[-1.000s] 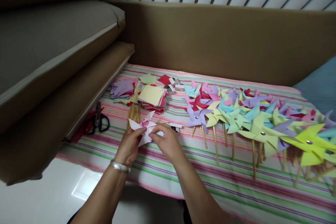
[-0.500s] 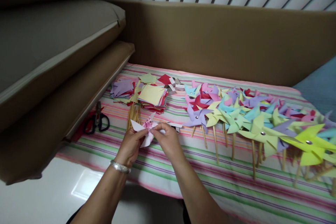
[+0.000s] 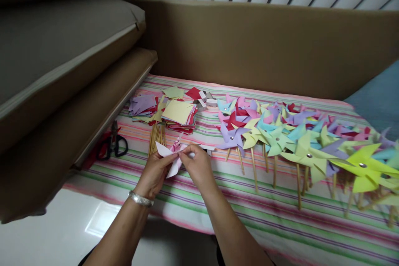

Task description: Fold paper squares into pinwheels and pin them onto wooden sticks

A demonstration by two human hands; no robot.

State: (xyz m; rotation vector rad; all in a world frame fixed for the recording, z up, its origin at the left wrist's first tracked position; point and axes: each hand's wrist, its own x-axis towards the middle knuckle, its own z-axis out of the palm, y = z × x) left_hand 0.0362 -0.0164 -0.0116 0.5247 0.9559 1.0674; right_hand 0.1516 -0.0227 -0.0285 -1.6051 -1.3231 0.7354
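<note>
Head view: a white-and-pink folded paper pinwheel head (image 3: 173, 169) is held up between two bare hands, in front of a bundle of thin tan wooden sticks (image 3: 153, 140) and above a cloth with pink, green and purple stripes (image 3: 187, 199). The left hand (image 3: 154, 171) pinches it from the left, thumb on the face and the other fingers mostly hidden behind; a silver bracelet (image 3: 141, 198) circles that wrist. The right hand (image 3: 197, 163) has thumb and forefinger brought together on the paper near its centre; whether a small fastener sits between them is too small to tell.

The paper looks thin, so it should weigh almost nothing and bend readily, though a hard squeeze would probably leave a crease. The best hold seems to be the layered middle, where the folds meet and stiffen one another; the free blade tips look floppier and easier to crumple. It probably won't slip much, but the curled folds may spring open if the pinch loosens.

Beyond the sticks sits a stack of coloured paper squares with pale yellow on top (image 3: 178, 112); dark-handled scissors (image 3: 114, 146) lie to the left, and many multicoloured paper pinwheels on sticks (image 3: 278, 139) spread to the right.
</note>
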